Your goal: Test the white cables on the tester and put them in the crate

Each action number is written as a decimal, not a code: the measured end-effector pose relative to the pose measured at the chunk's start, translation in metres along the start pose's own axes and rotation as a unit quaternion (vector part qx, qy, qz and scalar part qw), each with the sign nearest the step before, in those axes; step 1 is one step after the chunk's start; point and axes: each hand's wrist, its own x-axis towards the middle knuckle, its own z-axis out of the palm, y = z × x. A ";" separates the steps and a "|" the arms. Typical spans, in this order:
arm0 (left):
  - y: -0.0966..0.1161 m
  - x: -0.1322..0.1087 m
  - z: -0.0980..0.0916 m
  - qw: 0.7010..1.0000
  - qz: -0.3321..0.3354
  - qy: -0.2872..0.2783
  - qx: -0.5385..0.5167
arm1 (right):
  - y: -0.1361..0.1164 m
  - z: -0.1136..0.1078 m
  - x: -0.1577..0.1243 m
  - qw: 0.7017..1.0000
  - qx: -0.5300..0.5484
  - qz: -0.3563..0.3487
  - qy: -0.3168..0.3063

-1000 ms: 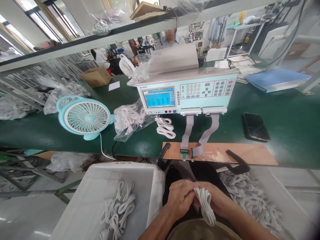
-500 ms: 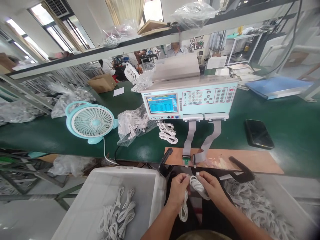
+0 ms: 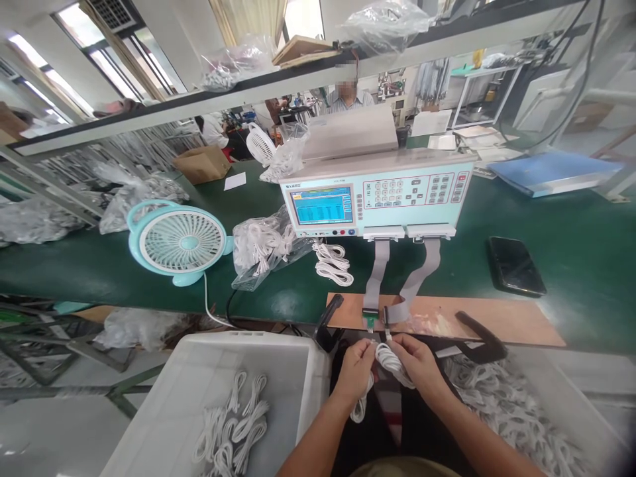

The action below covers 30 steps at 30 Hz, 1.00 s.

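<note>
Tray [image 3: 278, 344]: set left of the board [image 3: 521, 321]; looped cables [image 3: 231, 427] lie inside.
Left hand [image 3: 355, 371]: fingertips pinched together, apparently on a cable end [image 3: 372, 341], just in front of the board; a white loop [image 3: 360, 407] hangs below, best left slack.
Green plug [image 3: 370, 319]: at the board's near edge; the end should be squared up to it before being pressed.
Black plug [image 3: 386, 315]: also at that edge; contact with the fingertips cannot be made out.
Cable coil [image 3: 390, 361]: held before the board; tugging should be avoided.
Right hand [image 3: 417, 361]: fingers curled around the coil; straight, gentle pressure is advised.
</note>
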 end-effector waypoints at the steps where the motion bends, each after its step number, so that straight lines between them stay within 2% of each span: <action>1: 0.000 0.000 0.000 1.000 0.002 -0.008 -0.002 | -0.001 0.000 0.000 1.000 0.001 0.004 0.002; 3: 0.002 -0.001 -0.001 1.000 0.004 -0.024 -0.007 | -0.003 0.002 -0.001 1.000 0.005 0.013 0.004; 6: 0.005 -0.003 -0.001 0.999 0.006 -0.031 -0.014 | -0.003 0.006 -0.001 0.995 0.079 0.058 0.007; 9: 0.007 -0.001 -0.001 1.000 0.013 0.007 -0.006 | 0.002 0.010 0.001 0.981 0.162 0.104 0.021; 13: 0.003 0.005 0.002 0.998 0.000 0.059 -0.013 | 0.007 0.012 0.004 0.973 0.197 0.121 0.027; 19: -0.003 0.014 0.005 0.996 -0.002 0.079 -0.029 | 0.005 0.005 0.005 0.974 0.189 0.122 -0.006; 25: -0.002 0.013 0.013 0.989 -0.002 0.125 -0.074 | 0.005 0.003 0.003 0.978 0.169 0.117 -0.019; 30: -0.006 0.010 0.022 0.982 0.031 0.156 -0.098 | 0.004 0.003 0.003 0.977 0.162 0.138 0.001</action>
